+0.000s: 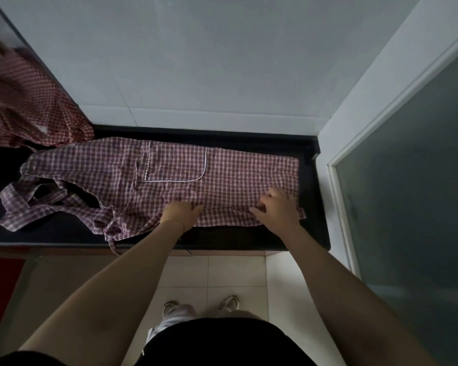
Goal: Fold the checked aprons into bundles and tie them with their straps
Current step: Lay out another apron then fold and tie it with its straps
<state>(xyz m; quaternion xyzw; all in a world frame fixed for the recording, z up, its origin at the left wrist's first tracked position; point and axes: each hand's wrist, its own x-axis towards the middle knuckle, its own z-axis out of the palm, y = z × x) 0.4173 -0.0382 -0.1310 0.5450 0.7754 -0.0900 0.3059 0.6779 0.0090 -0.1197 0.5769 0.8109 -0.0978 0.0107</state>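
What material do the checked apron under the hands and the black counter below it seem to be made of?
Checked apron: seems thin woven cloth, perhaps cotton, with a matt finish; it wrinkles softly, and its straps lie limp. White piping edges its pocket.

Black counter: looks hard and smooth, perhaps polished stone, but the dim light leaves this open. Both hands, left hand and right hand, are on the cloth's near fold.

- apron (169, 170): purple and white checks, white trim
- second apron (30, 107): red and white checks
- counter (312, 228): black
- wall (183, 62): pale grey
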